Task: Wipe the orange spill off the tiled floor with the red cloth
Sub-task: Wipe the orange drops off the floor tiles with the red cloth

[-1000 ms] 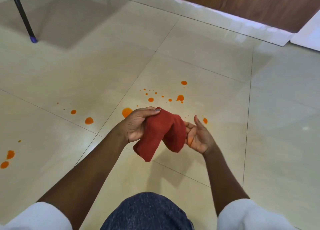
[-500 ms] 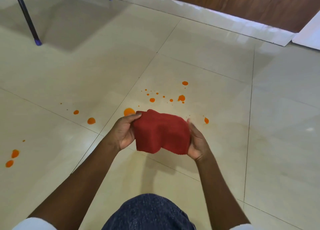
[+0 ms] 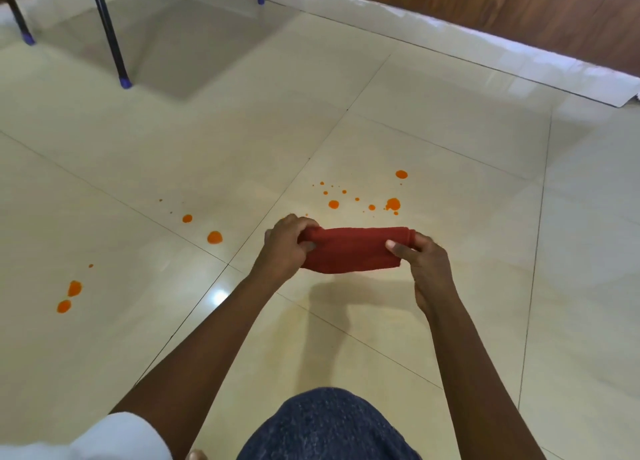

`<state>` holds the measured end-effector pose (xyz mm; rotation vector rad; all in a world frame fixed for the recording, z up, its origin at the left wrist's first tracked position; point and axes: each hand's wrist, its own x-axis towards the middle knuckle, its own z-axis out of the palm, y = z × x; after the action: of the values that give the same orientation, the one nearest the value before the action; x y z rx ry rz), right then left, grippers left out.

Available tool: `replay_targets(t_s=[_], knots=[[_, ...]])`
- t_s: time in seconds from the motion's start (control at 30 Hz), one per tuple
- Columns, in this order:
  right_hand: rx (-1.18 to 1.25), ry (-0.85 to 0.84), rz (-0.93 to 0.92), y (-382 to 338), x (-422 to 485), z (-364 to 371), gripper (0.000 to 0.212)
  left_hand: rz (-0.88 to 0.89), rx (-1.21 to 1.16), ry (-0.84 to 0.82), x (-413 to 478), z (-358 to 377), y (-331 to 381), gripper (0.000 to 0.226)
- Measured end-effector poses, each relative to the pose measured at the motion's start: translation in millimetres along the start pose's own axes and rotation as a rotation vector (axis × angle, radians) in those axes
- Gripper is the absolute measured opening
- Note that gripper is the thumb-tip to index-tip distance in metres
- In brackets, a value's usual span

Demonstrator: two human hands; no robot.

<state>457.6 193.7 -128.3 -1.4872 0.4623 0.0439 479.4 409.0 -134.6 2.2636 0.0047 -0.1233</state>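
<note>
I hold the red cloth (image 3: 353, 250) folded into a flat band above the cream tiled floor (image 3: 450, 148), stretched between both hands. My left hand (image 3: 285, 246) grips its left end and my right hand (image 3: 420, 260) pinches its right end. The orange spill lies in scattered drops: a cluster (image 3: 393, 204) just beyond the cloth, two drops (image 3: 214, 237) to the left of my left hand, and two more blobs (image 3: 69, 297) at the far left. The cloth hides the floor under it.
Dark metal chair legs with blue feet (image 3: 124, 82) stand at the back left. A white skirting (image 3: 485, 54) and a wooden wall (image 3: 519, 9) run along the back. My knee in dark blue fabric (image 3: 329, 425) is at the bottom.
The cloth hung loosely from my left hand, then was taken by both hands; now it is pulled out into a tight, narrow folded band. The view has shifted, showing more chair legs.
</note>
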Motion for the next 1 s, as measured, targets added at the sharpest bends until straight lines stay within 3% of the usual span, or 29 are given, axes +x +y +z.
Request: replay_targets(t_s=[0.07, 0.13, 0.17, 0.23, 0.3, 0.33, 0.4, 0.47, 0.57, 0.7, 0.8, 0.9, 1.0], knots=[[-0.009, 0.027, -0.089, 3, 1, -1, 0.032, 0.163, 0.316, 0.104, 2, -6, -4, 0.020], [-0.184, -0.025, -0.162, 6, 3, -1, 0.037, 0.239, 0.526, 0.096, 6, -12, -14, 0.021], [-0.258, -0.075, -0.174, 6, 3, -3, 0.037, 0.216, 0.517, 0.056, 8, -13, -17, 0.020], [-0.238, -0.155, -0.137, 5, 1, 2, 0.025, 0.017, 0.217, -0.034, 15, -15, -20, 0.015], [-0.195, -0.112, -0.150, 5, 0, 8, 0.017, -0.134, -0.085, -0.067, 29, -10, -19, 0.014], [-0.234, -0.054, -0.200, 8, 2, 11, 0.012, -0.132, -0.123, -0.062, 37, -6, -19, 0.016], [-0.425, 0.047, -0.346, 16, 5, 15, 0.006, -0.101, -0.163, -0.052, 50, 5, -21, 0.020], [-0.668, 0.081, -0.575, 35, 4, 16, 0.021, -0.061, -0.138, -0.077, 59, 16, -31, 0.029], [-1.013, -0.050, -0.792, 88, -3, 21, 0.015, -0.026, 0.040, -0.232, 64, 32, -63, 0.037], [-1.460, -0.305, -0.646, 151, -22, 26, 0.030, -0.088, 0.062, -0.252, 36, 48, -99, 0.037], [-1.372, -0.138, -0.608, 137, -28, 28, 0.035, -0.027, 0.174, -0.213, 9, 44, -118, 0.037], [-1.225, 0.064, -0.639, 113, -4, 43, 0.036, 0.070, 0.490, -0.199, -12, 34, -137, 0.047], [-1.243, -0.130, -0.605, 111, 31, 64, 0.046, 0.051, 0.739, -0.220, -30, 22, -153, 0.064]])
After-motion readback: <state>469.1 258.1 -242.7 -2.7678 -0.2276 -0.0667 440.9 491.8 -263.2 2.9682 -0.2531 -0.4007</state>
